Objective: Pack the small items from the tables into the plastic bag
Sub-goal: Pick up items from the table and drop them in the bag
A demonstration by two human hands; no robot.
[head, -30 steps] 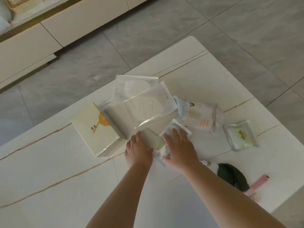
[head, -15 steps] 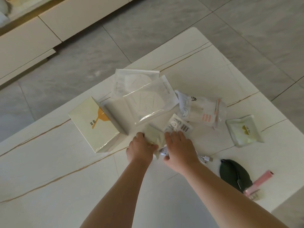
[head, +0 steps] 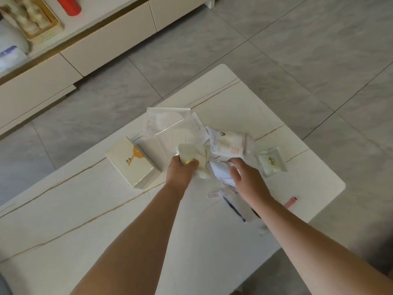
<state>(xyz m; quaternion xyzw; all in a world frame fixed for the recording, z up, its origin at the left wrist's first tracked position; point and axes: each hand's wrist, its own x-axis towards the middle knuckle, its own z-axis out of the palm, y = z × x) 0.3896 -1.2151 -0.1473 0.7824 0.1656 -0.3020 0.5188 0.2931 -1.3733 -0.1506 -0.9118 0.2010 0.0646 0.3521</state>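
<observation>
Head view: gathering step, left hand [head: 182,170] gripping a pale packet [head: 192,154], right hand [head: 244,177] curled around crumpled plastic [head: 219,170] above surface [head: 106,209]; next, probably opening the bag.

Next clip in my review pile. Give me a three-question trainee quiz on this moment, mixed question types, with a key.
1. True or false: the left hand grips a small pale packet with a yellow mark.
2. Multiple choice: the cream rectangular box with an orange print lies (A) beside the left hand, on its outer side, (B) under the right hand, (C) on the grey tiled floor.
3. Fill in: the pink tube lies near the table's ____ edge, from the person's side.

Key: 1 true. 2 A. 3 right.
</observation>
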